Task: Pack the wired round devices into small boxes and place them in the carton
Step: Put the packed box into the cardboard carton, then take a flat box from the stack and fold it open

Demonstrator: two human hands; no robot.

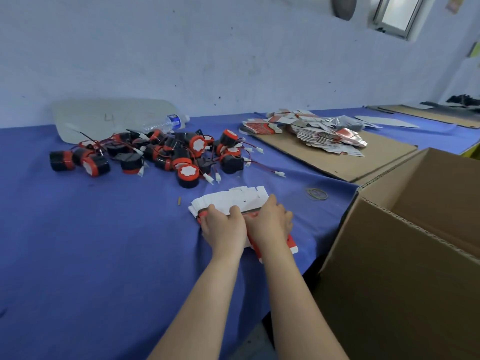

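Note:
A heap of black and red round devices (155, 154) with red wires and white plugs lies on the blue cloth at the middle left. In front of it sits a stack of flat, unfolded small boxes (233, 201), white side up with red print at the near end. My left hand (223, 227) and my right hand (270, 222) lie side by side on this stack, fingers curled over its near part and gripping it. The big brown carton (405, 255) stands open at the right, beside the table edge.
A larger pile of flat red and white boxes (322, 133) lies on a cardboard sheet (363, 162) at the back right. A plastic bottle (168, 123) and a clear bag (109, 118) lie by the wall. A rubber band (317, 194) lies near the carton.

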